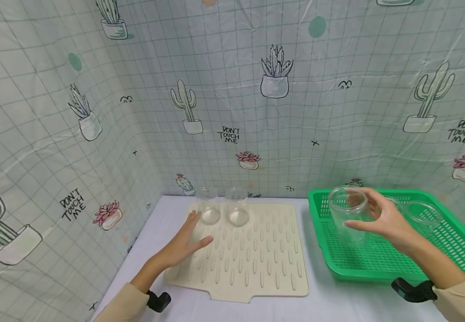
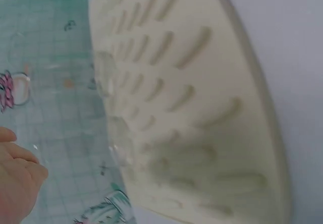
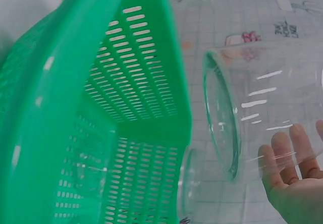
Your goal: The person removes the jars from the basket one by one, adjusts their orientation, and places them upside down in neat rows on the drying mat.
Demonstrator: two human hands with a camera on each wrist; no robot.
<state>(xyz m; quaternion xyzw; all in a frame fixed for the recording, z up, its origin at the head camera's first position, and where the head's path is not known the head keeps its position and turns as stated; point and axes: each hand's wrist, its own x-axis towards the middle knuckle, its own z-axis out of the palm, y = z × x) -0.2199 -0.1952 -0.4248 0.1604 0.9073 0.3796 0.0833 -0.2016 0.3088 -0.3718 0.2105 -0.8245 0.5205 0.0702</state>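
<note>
My right hand [image 1: 381,219] grips a clear jar [image 1: 339,219] over the left part of the green basket [image 1: 337,273], thumb on the near side and fingers on the far side. The right wrist view shows several fingertips [image 3: 283,146] against the transparent wall of that jar. My left hand [image 1: 181,246] holds nothing and hovers over the left side of the cream ridged draining board [image 1: 272,286], fingers extended and thumb spread. Just beyond its fingertips, a clear jar [image 1: 210,214] stands on the board, with another clear jar [image 1: 238,214] to its right.
More clear containers [image 1: 423,212] sit in the basket's right and back part. A white cloth [image 1: 317,304] covers the table. Behind and to the left hangs a grid-patterned curtain [image 1: 216,58] with cactus prints, close to the board and basket.
</note>
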